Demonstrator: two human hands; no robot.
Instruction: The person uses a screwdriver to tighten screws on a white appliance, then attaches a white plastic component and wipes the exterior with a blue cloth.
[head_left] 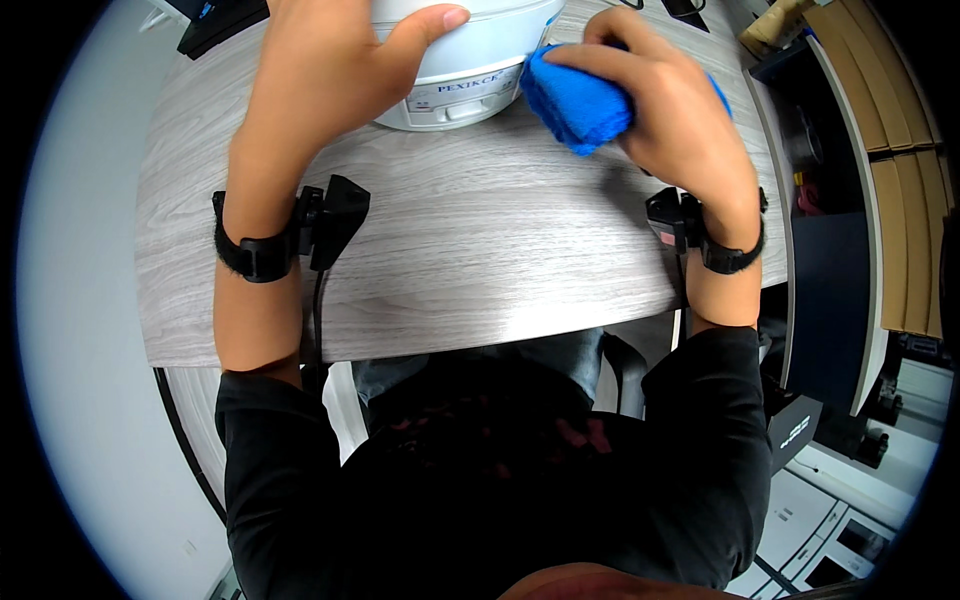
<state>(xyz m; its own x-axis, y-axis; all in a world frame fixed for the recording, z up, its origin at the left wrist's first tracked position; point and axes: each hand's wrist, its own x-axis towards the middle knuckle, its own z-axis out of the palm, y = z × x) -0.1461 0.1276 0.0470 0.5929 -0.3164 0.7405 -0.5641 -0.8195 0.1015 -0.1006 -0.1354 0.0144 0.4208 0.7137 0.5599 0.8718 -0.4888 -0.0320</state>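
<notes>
A white, rounded appliance (472, 58), shaped like a small rice cooker, stands at the far middle of the table; the picture's upper edge cuts off its top. On its lower front are a panel and a small protruding part. My left hand (325, 70) grips its left side, thumb laid across the upper wall; the other fingers are mostly out of sight. In my right hand (682, 112) is a bunched blue cloth (575, 100), held between bent fingers and touching or very close to the appliance's right side. Part of the cloth shows beyond the knuckles.
The wood-grain table (480, 240) ends just before my body. A black object (222, 28) lies at its far left corner. Along the right stands a dark shelf unit (830, 270) beside cardboard boxes (905, 240). Black wrist straps carry small devices, with cables running down.
</notes>
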